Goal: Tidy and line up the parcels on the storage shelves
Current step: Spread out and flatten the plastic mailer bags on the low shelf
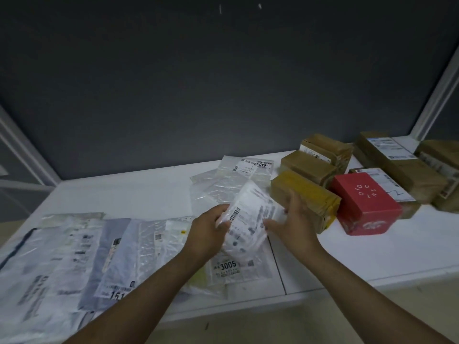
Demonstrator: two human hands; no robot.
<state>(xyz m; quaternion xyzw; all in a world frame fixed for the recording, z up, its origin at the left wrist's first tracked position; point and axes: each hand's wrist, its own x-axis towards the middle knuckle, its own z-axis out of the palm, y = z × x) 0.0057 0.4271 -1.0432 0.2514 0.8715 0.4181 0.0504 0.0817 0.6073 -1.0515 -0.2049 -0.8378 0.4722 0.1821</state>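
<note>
Fingers (219, 212) of left hand (207, 230) curl round white parcel (248, 219); right hand (291, 223) pinches its 3 o'clock edge. White shelf (149, 194) below, brown boxes (308, 165) at 2 o'clock, dark wall (223, 95) behind.

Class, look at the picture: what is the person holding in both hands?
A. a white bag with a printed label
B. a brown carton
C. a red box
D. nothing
A: the left hand and right hand both grip the white bag, while the red box sits untouched to the right.
</note>
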